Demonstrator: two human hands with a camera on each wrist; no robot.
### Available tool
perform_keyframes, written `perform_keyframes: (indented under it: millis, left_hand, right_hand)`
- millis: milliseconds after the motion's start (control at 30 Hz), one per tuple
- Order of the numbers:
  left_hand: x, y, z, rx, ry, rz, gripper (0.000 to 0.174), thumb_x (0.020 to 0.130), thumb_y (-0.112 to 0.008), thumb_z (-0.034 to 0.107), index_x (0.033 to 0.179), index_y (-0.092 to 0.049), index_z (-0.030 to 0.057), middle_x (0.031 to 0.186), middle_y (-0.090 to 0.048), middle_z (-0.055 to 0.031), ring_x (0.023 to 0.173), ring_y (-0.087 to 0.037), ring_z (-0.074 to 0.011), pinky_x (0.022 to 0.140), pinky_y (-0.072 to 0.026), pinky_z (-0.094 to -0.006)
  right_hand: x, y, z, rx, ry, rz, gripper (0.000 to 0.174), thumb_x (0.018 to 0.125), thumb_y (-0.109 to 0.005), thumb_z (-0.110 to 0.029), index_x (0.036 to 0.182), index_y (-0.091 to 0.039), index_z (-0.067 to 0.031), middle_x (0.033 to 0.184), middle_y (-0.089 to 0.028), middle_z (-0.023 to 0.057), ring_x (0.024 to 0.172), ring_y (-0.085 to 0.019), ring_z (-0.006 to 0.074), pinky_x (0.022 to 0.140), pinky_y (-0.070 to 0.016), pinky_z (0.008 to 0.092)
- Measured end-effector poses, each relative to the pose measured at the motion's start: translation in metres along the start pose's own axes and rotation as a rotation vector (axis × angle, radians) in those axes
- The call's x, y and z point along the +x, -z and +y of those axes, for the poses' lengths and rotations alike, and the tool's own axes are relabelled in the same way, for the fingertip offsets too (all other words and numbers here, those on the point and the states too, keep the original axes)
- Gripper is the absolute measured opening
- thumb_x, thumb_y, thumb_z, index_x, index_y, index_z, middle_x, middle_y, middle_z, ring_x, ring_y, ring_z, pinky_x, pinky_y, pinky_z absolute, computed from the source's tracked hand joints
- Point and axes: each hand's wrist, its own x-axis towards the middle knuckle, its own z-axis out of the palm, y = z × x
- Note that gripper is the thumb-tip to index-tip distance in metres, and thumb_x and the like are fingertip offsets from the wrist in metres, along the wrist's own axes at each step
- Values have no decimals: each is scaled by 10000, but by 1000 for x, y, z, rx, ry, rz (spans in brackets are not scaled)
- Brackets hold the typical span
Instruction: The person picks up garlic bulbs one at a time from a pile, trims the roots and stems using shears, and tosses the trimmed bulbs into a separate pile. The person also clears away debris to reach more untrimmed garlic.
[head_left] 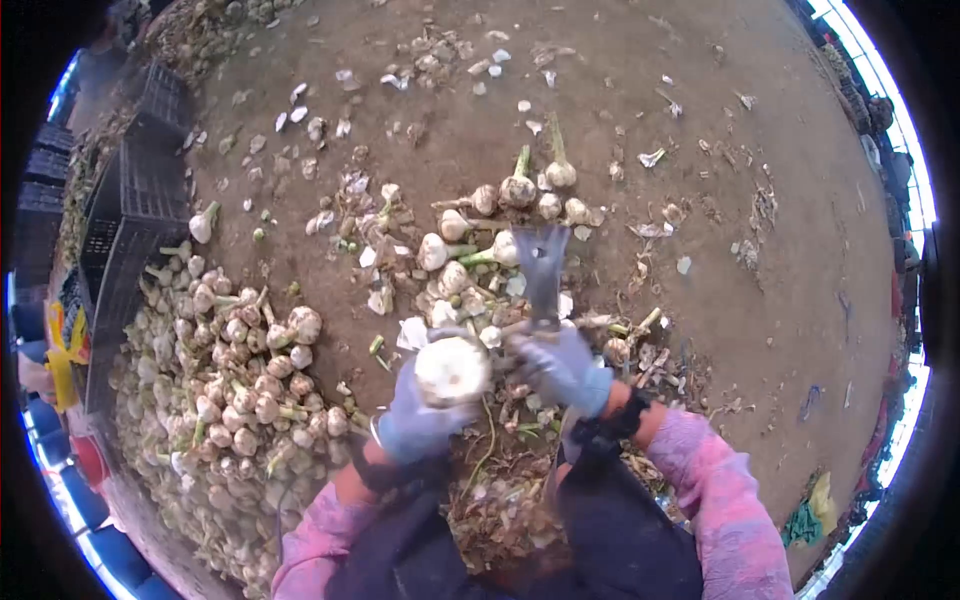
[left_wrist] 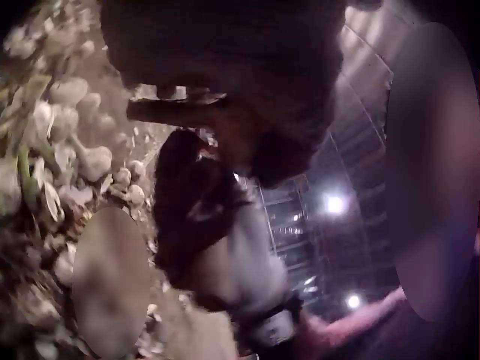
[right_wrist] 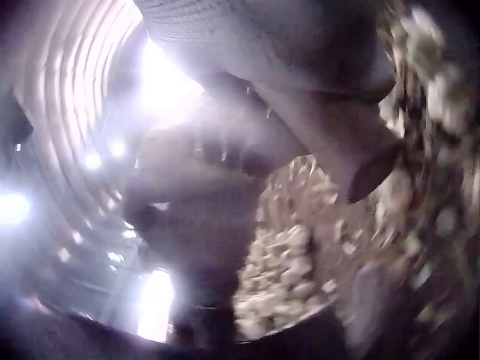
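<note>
We see the garlic bulb in the gloved left hand, whose fingers are wrapped round it, its pale face towards the head camera. We judge it light and firm, with papery skin that may slip or flake, and cloves that could bruise or split if squeezed hard; we would cradle it round its widest part, fingers clear of the face. Just beside it, the gloved right hand grips a forked metal tool (blurred, so we cannot judge its edge), stiff and probably heavier than the bulb, best held well below the fork. Beyond, loose bulbs lie on the dirt floor, with a garlic pile to the left, beside black crates
</note>
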Motion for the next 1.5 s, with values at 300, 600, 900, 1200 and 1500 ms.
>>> perform_keyframes:
  millis: [300, 600, 900, 1200, 1500]
  left_hand:
    - [5, -21, 13, 359, -179, 117, 518, 923, -684, 319, 1314, -529, 17, 1210, -617, -113, 1052, -632, -219, 873, -526, -343]
    - [-61, 35, 83, -230, -192, 403, 435, 952, -627, 358, 1225, -566, 24, 1098, -667, -150, 870, -702, -227, 779, -612, -372]
    - [-104, 133, 78, -606, -469, 551, 412, 1021, -511, 381, 1255, -620, 61, 1211, -663, -164, 1125, -638, -282, 938, -562, -411]
    - [7, 59, -19, -185, 158, 615, 561, 984, -632, 298, 1424, -420, 22, 1291, -572, -101, 1159, -586, -195, 975, -513, -341]
    - [-7, 46, -2, -172, 147, 260, 568, 878, -681, 223, 1356, -503, -27, 1214, -669, -135, 1111, -642, -212, 959, -516, -344]
  right_hand:
    - [0, -21, -3, -471, 630, -22, 150, 894, -722, -148, 1022, -686, -78, 932, -705, 49, 812, -676, 202, 721, -531, 314]
    - [62, 38, 10, -1389, 61, -44, 205, 898, -666, -318, 1049, -697, -182, 995, -691, 98, 924, -675, 308, 803, -542, 410]
    - [191, -32, -24, -1398, 216, -100, 374, 871, -632, -364, 1179, -691, -160, 1173, -659, 145, 1122, -628, 342, 967, -505, 432]
    - [122, -37, -23, -535, 429, -285, 339, 919, -669, -318, 1192, -679, -119, 1211, -667, 95, 1086, -653, 265, 960, -518, 360]
    - [42, -43, -21, -834, 809, -95, 243, 811, -759, -197, 1036, -698, -133, 840, -702, 69, 773, -690, 273, 704, -542, 369]
